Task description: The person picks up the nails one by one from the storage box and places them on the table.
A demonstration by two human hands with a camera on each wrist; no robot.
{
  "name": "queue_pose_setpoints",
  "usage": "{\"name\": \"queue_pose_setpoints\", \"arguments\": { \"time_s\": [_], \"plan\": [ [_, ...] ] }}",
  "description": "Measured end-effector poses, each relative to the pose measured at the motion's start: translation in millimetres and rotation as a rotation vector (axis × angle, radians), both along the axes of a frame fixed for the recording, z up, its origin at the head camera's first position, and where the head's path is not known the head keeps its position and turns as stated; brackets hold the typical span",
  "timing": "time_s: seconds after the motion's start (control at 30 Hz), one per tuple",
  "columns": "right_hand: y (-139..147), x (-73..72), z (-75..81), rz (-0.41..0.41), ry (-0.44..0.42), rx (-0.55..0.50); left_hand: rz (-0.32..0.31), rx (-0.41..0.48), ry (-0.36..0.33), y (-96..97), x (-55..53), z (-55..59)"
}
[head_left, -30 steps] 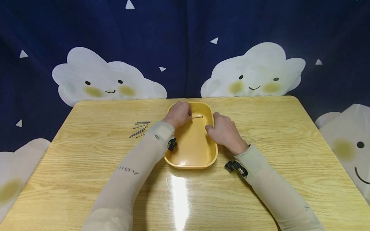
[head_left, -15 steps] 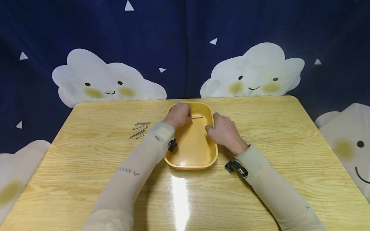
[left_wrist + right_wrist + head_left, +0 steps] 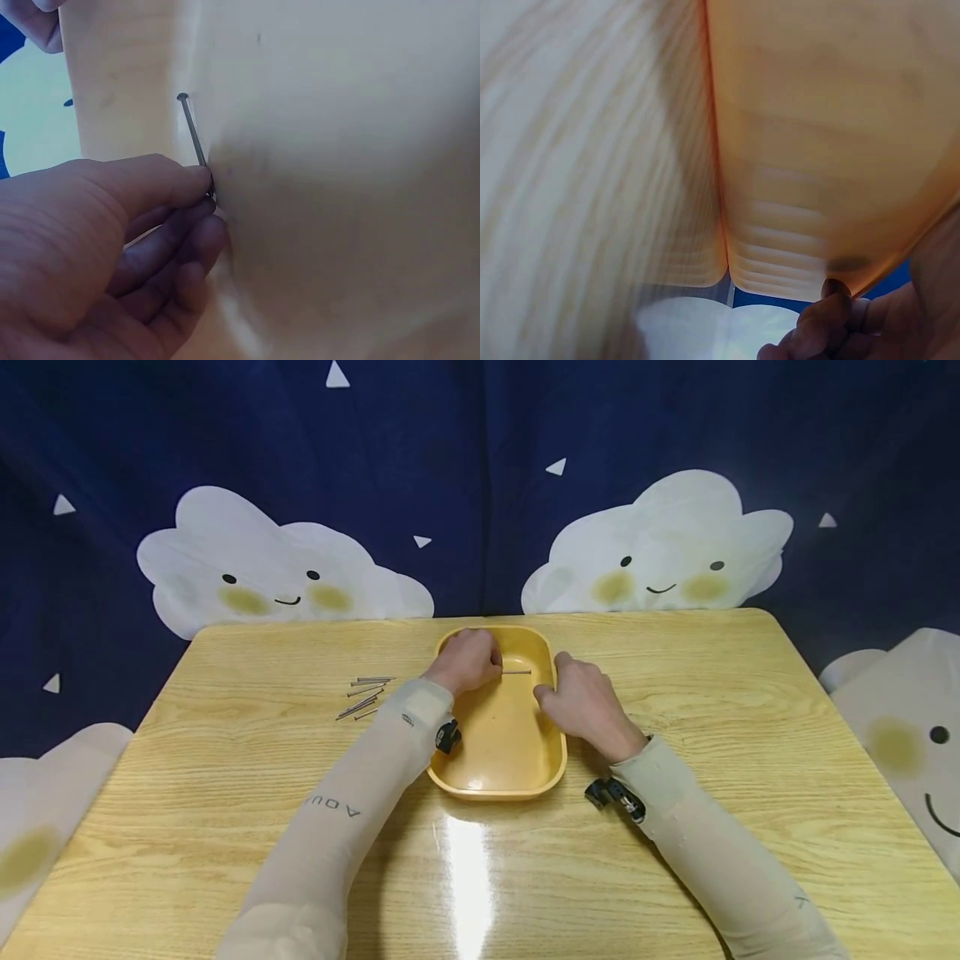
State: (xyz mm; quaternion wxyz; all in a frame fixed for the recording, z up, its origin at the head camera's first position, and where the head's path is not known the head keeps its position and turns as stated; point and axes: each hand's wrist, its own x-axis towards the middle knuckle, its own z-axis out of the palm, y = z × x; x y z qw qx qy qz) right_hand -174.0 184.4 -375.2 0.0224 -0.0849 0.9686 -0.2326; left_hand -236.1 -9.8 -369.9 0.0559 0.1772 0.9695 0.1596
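My left hand [image 3: 468, 660] is inside a yellow plastic tray [image 3: 498, 752], near its far end. Thumb and fingertips pinch one end of a thin metal nail [image 3: 517, 672], whose head points right. In the left wrist view the nail [image 3: 193, 135] lies close along the tray's surface; whether it touches cannot be told. My right hand [image 3: 585, 697] grips the tray's right rim, thumb on the inner side and the other fingers outside. In the right wrist view those fingers [image 3: 825, 322] curl below the rim, beside the tray's outer wall [image 3: 795, 150].
Several loose nails [image 3: 363, 697] lie in a small group on the wooden table [image 3: 247, 727], left of the tray and partly behind my left sleeve. A dark blue curtain [image 3: 480, 485] with cloud faces hangs behind the table's far edge.
The nail in my left hand has shifted slightly toward me and right, and it now lies more level. My left hand moved a little with it; the right hand keeps its place on the rim.
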Motion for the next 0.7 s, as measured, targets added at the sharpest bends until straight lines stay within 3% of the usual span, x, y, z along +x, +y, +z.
{"name": "queue_pose_setpoints", "arguments": {
  "time_s": [0.47, 0.7],
  "plan": [
    [1.3, 0.9, 1.9, 0.004, 0.012, -0.003, -0.054, -0.031, -0.018, 0.0, 0.8, 0.5],
    [1.2, 0.9, 1.4, 0.009, -0.007, -0.005, -0.086, -0.099, -0.045, 2.3, 1.6, -1.2]
  ]
}}
